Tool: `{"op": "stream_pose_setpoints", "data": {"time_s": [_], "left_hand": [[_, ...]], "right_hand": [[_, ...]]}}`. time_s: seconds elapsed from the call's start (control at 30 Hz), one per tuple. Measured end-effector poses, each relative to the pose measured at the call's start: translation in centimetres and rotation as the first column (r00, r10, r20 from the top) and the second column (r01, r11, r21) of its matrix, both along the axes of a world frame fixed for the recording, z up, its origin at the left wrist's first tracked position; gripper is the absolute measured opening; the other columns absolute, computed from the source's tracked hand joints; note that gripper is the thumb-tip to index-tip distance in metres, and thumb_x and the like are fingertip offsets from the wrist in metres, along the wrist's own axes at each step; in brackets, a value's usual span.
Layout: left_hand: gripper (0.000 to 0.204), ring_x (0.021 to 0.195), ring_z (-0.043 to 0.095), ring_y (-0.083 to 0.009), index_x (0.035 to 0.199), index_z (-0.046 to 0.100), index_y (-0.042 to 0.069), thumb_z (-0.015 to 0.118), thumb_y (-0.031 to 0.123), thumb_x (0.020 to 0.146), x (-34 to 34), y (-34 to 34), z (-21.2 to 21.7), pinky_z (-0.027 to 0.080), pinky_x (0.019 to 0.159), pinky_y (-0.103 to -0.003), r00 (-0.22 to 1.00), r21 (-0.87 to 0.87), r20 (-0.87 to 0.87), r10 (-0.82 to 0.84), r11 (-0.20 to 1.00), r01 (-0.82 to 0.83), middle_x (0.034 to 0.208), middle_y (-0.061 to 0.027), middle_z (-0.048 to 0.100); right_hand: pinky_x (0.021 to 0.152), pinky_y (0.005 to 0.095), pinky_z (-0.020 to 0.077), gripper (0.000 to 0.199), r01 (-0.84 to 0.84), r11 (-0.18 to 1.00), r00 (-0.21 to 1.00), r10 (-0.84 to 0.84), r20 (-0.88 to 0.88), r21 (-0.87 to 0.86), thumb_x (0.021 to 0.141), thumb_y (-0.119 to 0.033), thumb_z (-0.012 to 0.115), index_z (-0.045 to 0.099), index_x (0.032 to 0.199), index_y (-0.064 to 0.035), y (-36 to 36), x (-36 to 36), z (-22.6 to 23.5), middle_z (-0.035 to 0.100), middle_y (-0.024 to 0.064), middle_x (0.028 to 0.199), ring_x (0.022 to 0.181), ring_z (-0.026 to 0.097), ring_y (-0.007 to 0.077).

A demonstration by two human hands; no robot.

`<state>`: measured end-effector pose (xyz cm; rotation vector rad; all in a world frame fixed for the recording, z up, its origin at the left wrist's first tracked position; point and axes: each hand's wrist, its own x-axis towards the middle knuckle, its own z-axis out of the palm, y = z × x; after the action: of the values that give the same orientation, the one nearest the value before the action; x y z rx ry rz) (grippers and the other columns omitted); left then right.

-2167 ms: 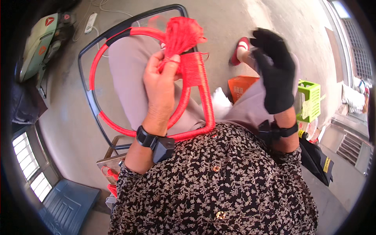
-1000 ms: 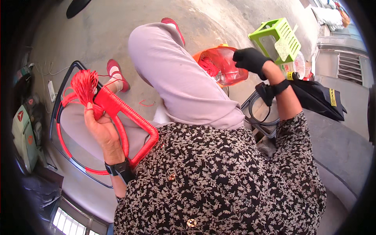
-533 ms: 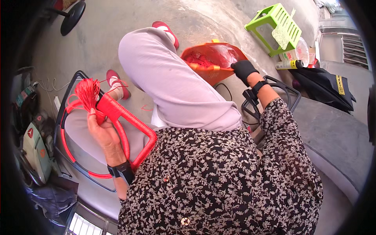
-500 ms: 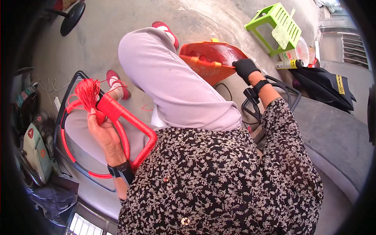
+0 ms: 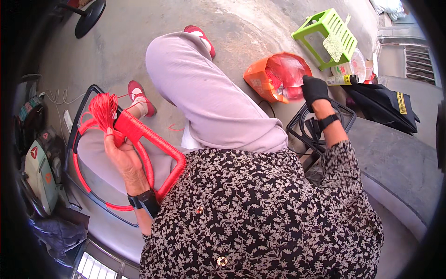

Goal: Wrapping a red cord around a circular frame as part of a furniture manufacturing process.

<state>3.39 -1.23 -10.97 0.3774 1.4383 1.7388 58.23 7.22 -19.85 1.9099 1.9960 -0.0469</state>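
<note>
Red cord is seen wound tightly around part of a black metal frame, which rests across the lap of a seated person in pale trousers and a dark flowered top. The wrapped section of the frame is gripped by the bare left hand, its fingers closed round it, with a loose bundle of red cord strands standing up just above the thumb. A black band is worn on that wrist. The right hand, covered by a black glove, is stretched out to the person's right and is laid on the rim of an orange bag holding red material; whether anything is pinched there cannot be told. A second black frame lies under that forearm. A green plastic stool stands near the bag on the concrete floor, and a dark bag lies beside it.
</note>
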Motion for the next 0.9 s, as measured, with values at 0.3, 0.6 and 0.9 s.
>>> {"op": "stream_pose_setpoints", "data": {"time_s": [0.3, 0.6, 0.9], "left_hand": [[0.027, 0.099, 0.062, -0.0212, 0.112, 0.056, 0.001, 0.049, 0.020, 0.095, -1.2, -0.4, -0.6, 0.051, 0.088, -0.037, 0.998, 0.015, 0.061, -0.023, 1.000, 0.022, 0.108, -0.0104, 0.064], [0.024, 0.095, 0.063, -0.0200, 0.109, 0.057, 0.002, 0.049, 0.020, 0.095, -1.2, -0.6, -0.5, 0.051, 0.087, -0.036, 0.999, 0.034, 0.051, -0.011, 0.999, 0.009, 0.104, -0.0094, 0.065], [0.028, 0.103, 0.061, -0.0217, 0.114, 0.055, 0.001, 0.048, 0.020, 0.095, -1.5, -0.5, -0.6, 0.049, 0.092, -0.037, 0.995, 0.006, 0.094, 0.023, 1.000, -0.024, 0.113, -0.0115, 0.063]], "right_hand": [[0.061, 0.0363, 0.0509, 0.044, -0.152, 0.506, 0.731, -0.521, -0.441, -0.849, 0.084, -0.047, 0.055, 0.066, 0.093, -0.0055, -9.3, -4.3, -11.6, 0.064, 0.0105, 0.082, 0.073, 0.063, 0.0223], [0.072, 0.0375, 0.0509, 0.042, -0.311, 0.675, 0.721, -0.292, -0.629, -0.669, 0.081, -0.030, 0.060, 0.059, 0.115, -0.0055, -10.1, -1.8, -15.3, 0.064, 0.0144, 0.107, 0.086, 0.063, 0.0242], [0.076, 0.0382, 0.0534, 0.039, -0.599, 0.044, 0.640, -0.574, -0.511, -0.799, 0.084, -0.027, 0.062, 0.059, 0.116, -0.0034, -6.6, -1.9, -1.3, 0.066, 0.0133, 0.107, 0.091, 0.066, 0.0230]]}}
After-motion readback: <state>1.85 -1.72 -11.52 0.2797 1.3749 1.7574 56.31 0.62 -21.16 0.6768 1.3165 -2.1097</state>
